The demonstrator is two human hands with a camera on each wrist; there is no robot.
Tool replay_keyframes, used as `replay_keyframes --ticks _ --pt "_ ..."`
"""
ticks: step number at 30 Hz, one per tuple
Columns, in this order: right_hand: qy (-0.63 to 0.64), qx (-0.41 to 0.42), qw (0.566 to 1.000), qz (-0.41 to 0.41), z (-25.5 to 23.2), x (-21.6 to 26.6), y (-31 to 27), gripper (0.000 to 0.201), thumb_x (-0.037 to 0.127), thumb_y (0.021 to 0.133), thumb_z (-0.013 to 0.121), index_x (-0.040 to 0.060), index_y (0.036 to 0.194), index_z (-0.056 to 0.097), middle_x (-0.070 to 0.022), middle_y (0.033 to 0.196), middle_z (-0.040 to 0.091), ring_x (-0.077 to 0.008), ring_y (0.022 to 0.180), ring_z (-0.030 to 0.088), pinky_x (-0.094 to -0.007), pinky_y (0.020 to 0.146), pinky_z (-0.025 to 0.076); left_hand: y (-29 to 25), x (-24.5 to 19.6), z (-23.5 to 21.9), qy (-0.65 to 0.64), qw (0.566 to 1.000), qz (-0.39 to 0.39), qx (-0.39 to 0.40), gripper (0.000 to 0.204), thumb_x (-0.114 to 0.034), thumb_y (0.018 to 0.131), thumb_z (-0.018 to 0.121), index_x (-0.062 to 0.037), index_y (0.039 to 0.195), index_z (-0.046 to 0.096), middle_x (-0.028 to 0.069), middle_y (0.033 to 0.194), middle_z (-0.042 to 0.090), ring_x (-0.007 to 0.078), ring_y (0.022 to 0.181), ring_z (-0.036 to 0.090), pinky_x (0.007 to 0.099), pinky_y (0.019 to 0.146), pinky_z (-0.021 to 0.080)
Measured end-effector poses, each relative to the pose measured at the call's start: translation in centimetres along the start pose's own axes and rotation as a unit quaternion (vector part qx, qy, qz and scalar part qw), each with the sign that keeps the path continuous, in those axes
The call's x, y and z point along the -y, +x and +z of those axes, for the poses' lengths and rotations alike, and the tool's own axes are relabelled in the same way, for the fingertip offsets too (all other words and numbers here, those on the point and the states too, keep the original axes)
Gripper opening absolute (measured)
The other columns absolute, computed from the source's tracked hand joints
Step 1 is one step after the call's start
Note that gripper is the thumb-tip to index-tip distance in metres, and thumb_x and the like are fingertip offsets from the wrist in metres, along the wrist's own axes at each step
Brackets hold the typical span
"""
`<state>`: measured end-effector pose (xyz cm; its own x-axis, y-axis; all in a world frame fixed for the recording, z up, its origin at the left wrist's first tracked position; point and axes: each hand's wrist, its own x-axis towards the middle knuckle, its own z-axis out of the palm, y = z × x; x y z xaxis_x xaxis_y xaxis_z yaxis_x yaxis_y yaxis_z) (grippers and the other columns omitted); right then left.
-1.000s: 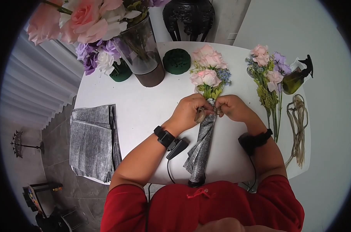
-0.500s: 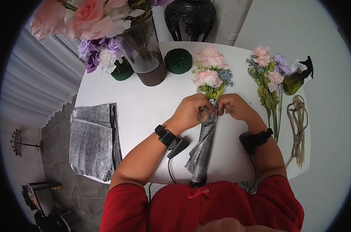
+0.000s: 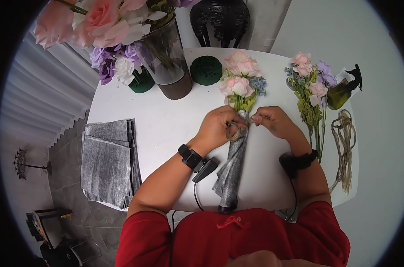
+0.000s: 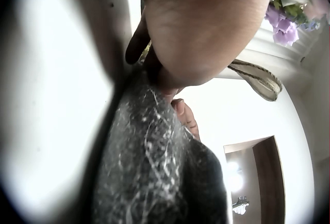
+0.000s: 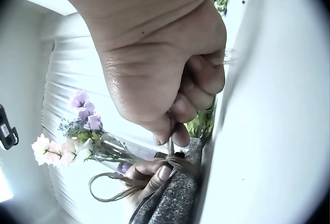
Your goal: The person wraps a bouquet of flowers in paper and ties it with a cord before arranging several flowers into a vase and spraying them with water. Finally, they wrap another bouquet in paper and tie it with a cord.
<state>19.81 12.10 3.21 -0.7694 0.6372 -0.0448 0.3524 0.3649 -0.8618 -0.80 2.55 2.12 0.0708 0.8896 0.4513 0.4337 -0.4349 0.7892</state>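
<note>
Pink roses with small blue flowers form a bouquet (image 3: pixel 239 86) on the table, its stems rolled in grey mottled wrapping (image 3: pixel 232 171). Raffia twine (image 5: pixel 178 163) circles the neck of the wrapping. My left hand (image 3: pixel 219 127) pinches the twine against the neck between thumb and finger, and a loop of it (image 5: pixel 105 187) sticks out from that hand. Just right of the neck, my right hand (image 3: pixel 275 122) pinches a strand of the twine, which stretches tight to the binding in the right wrist view. In the left wrist view the wrapping (image 4: pixel 154 157) hides most of the fingers.
Grey wrapping sheets (image 3: pixel 106 164) lie stacked at left. A tall vase (image 3: pixel 168 73) of flowers and a green foam block (image 3: pixel 206 70) stand behind. At right are a second flower bunch (image 3: pixel 306 84), a spray bottle (image 3: pixel 340 94) and a raffia hank (image 3: pixel 343 151).
My right hand has drawn a little to the right, away from the neck of the wrapping, with the twine strand between its fingers. The left hand stays at the neck.
</note>
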Motion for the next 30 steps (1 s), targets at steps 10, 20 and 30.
replay_keyframes --ticks 10,20,30 --pt "0.005 -0.001 0.999 0.033 -2.2 -1.7 -0.1 0.030 0.021 0.093 0.056 0.0018 0.070 0.057 0.0011 0.063 0.051 -0.0070 0.061 0.041 -0.0237 0.059 0.036 0.4 0.4 -1.7 0.140 0.990 0.008 -0.032 0.006 -0.002 0.066 0.068 -0.0081 0.067 0.066 0.0057 0.064 0.058 0.0231 0.069 0.053 0.0326 0.070 0.043" --pt "-0.027 -0.067 0.997 0.004 -1.8 -1.7 0.0 0.029 0.024 0.090 0.060 0.0007 0.073 0.060 -0.0021 0.062 0.051 -0.0095 0.059 0.043 -0.0252 0.057 0.038 -0.3 1.4 -1.2 0.091 0.995 -0.012 0.043 0.010 -0.003 0.069 0.068 -0.0107 0.070 0.061 0.0014 0.065 0.058 0.0203 0.069 0.054 0.0342 0.086 0.033" --pt "0.211 0.015 0.977 -0.011 1.2 2.2 0.0 0.024 0.021 0.096 0.051 0.0024 0.083 0.059 0.0004 0.073 0.057 -0.0092 0.067 0.053 -0.0223 0.066 0.044 -0.2 1.0 -0.7 0.135 0.987 0.011 0.089 0.013 -0.003 0.069 0.069 -0.0090 0.070 0.057 0.0021 0.074 0.062 0.0206 0.074 0.056 0.0346 0.088 0.033"
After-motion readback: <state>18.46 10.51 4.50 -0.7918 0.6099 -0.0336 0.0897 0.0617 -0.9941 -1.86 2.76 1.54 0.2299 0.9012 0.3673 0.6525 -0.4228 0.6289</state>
